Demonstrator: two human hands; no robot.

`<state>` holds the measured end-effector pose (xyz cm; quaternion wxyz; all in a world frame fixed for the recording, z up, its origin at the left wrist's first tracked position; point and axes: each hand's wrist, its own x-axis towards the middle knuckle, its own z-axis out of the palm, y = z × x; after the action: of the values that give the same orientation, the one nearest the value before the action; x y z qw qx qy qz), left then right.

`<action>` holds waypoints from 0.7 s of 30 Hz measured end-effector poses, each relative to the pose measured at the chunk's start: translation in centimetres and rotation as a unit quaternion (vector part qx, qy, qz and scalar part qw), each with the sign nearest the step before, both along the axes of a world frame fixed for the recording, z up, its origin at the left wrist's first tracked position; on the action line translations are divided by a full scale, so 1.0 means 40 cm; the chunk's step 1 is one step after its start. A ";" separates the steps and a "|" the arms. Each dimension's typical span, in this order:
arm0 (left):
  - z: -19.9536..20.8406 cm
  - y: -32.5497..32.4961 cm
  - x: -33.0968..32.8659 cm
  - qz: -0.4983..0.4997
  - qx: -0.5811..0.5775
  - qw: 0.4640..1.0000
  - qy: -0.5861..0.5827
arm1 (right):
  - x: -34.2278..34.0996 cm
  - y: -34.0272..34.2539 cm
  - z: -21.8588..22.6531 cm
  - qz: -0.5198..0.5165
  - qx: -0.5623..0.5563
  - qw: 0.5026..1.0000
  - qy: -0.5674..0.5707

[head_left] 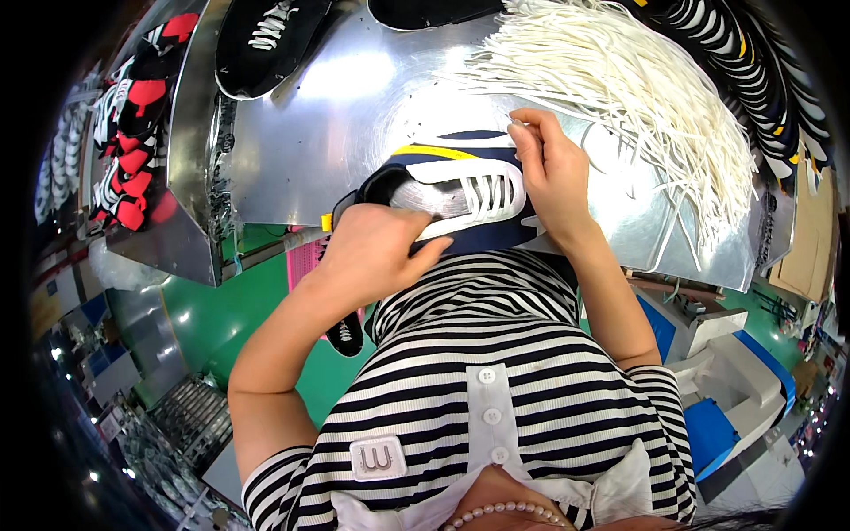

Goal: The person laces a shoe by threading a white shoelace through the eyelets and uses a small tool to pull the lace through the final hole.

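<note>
Head view: mid-frame, the left hand point(376, 252) grips the near edge of a navy shoe upper point(490, 196), some fingertips hidden. Beside the toe, the right hand point(551, 173) holds thumb and forefinger close; whether they grip anything, I cannot tell. Upper left, a black shoe point(257, 57) is cropped.

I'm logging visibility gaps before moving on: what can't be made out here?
Head view:
Navy sneaker, near heel side: hidden by the left hand.
Whether the right hand pinches something: too small to tell.
Black shoe, top middle: mostly cut off by the upper edge.
</note>
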<state>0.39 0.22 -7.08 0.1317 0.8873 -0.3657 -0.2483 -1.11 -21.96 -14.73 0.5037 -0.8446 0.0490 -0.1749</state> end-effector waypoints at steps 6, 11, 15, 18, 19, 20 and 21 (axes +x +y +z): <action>-0.031 0.001 -0.011 0.118 -0.142 0.983 -0.017 | -0.025 -0.022 0.047 0.142 0.042 0.985 0.086; -0.061 -0.040 0.034 0.126 -0.194 0.970 -0.075 | -0.024 0.003 0.035 0.141 0.005 0.989 0.052; -0.081 -0.068 0.066 0.077 -0.211 0.961 -0.164 | -0.024 0.021 0.016 0.091 -0.004 0.995 0.042; -0.074 -0.059 0.080 0.085 -0.225 0.953 -0.181 | -0.032 0.018 0.011 0.068 0.019 0.996 0.062; -0.061 -0.048 0.081 0.063 -0.243 0.949 -0.193 | -0.032 0.012 0.006 0.080 0.038 0.996 0.020; -0.073 -0.023 0.083 0.024 -0.285 0.928 -0.239 | -0.036 0.008 -0.010 0.089 0.116 0.989 0.036; -0.075 -0.002 0.087 -0.022 -0.339 0.907 -0.251 | -0.040 -0.005 -0.006 0.066 0.172 0.982 0.044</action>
<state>3.86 0.13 -10.08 0.3230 0.8141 -0.4678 0.1184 -2.70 -22.14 -14.96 0.6495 -0.7534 0.0451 -0.0926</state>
